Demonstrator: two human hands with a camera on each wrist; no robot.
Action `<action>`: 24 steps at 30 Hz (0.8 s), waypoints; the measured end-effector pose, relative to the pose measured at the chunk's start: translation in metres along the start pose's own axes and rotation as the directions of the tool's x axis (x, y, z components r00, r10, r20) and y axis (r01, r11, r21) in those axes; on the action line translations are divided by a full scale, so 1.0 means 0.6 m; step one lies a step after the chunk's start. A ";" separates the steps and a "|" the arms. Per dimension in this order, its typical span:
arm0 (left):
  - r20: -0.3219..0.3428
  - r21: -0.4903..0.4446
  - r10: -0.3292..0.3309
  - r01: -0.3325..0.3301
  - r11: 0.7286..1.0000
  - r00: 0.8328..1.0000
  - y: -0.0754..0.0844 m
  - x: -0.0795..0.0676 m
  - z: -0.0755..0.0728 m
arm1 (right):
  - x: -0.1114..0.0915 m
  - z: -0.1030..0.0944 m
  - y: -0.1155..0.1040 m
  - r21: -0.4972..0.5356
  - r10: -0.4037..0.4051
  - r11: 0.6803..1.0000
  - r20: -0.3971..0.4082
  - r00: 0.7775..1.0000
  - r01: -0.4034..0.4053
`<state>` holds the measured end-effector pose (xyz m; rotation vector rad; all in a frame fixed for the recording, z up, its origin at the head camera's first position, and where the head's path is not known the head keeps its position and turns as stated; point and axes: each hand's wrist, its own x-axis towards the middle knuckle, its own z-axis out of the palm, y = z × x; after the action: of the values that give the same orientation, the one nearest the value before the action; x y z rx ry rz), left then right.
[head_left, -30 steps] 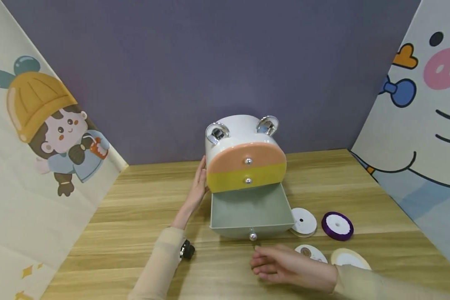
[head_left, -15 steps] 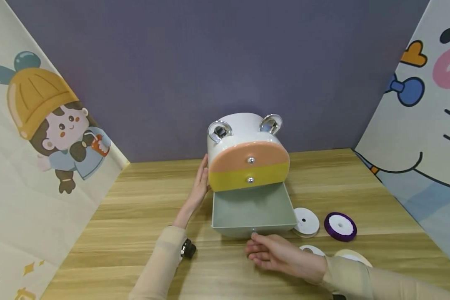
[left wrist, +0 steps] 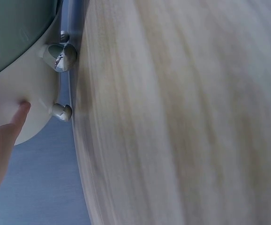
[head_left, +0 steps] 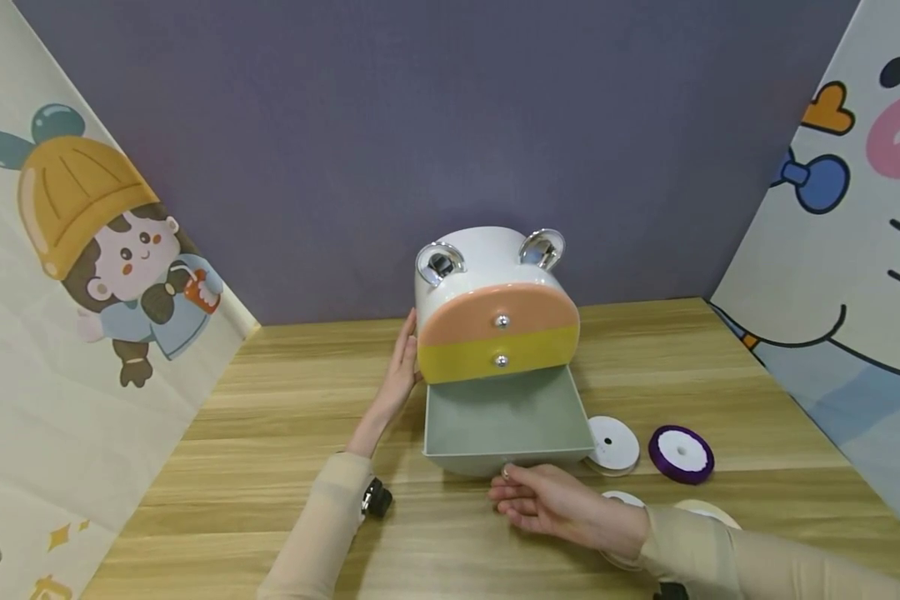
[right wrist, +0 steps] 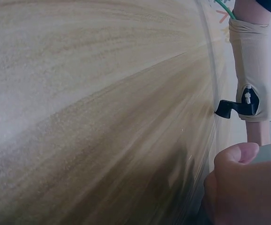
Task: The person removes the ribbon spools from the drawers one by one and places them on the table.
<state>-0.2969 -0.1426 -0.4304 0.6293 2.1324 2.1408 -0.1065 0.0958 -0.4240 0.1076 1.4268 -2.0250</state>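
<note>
A small rounded drawer cabinet [head_left: 468,242] with a white body and two silver ear-like loops stands in the head view. Its orange drawer [head_left: 457,321] and yellow drawer [head_left: 457,360] are pushed in. The grey-green bottom drawer [head_left: 506,408] is pulled out, with nothing inside. My left hand [head_left: 399,372] rests with extended fingers along the cabinet's left side; one finger [left wrist: 19,115] touches the white wall in the left wrist view. At the drawer front, my right hand [head_left: 555,504] pinches the silver knob [head_left: 506,472], largely covered by thumb and fingers, the other fingers curled beneath.
Right of the drawer lie a white ribbon spool [head_left: 617,443] and a purple ribbon spool [head_left: 681,455]. Closer to me, a cream spool [head_left: 708,508] and another white spool [head_left: 622,497] are partly hidden by the right arm. A dark wall [head_left: 330,167] rises behind the wooden table [head_left: 270,450].
My right hand has moved up and slightly left to the bottom drawer's knob and now pinches it. The left hand has stayed on the cabinet's side. The drawer remains pulled out.
</note>
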 end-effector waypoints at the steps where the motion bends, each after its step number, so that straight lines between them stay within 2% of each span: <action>1: 0.001 -0.002 0.006 -0.006 1.000 1.000 -0.001 0.000 -0.001 | 0.000 0.000 -0.001 -0.002 0.001 1.000 0.000 1.000 -0.001; 9: 0.004 0.003 0.015 -0.015 1.000 1.000 -0.002 -0.001 -0.001 | 0.006 -0.001 -0.013 -0.027 -0.006 1.000 -0.040 0.999 0.005; 17: -0.001 -0.004 0.000 0.000 1.000 1.000 -0.003 -0.002 -0.001 | 0.036 -0.020 -0.041 -0.049 -0.028 0.999 -0.099 0.995 0.023; 24: 0.010 0.001 -0.033 0.033 0.999 0.999 0.008 -0.004 0.000 | 0.061 -0.028 -0.056 -0.059 -0.049 0.997 -0.110 0.993 0.043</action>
<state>-0.2933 -0.1435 -0.4262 0.5988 2.1237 2.1158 -0.1582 0.1003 -0.4188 0.1674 1.5684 -2.0414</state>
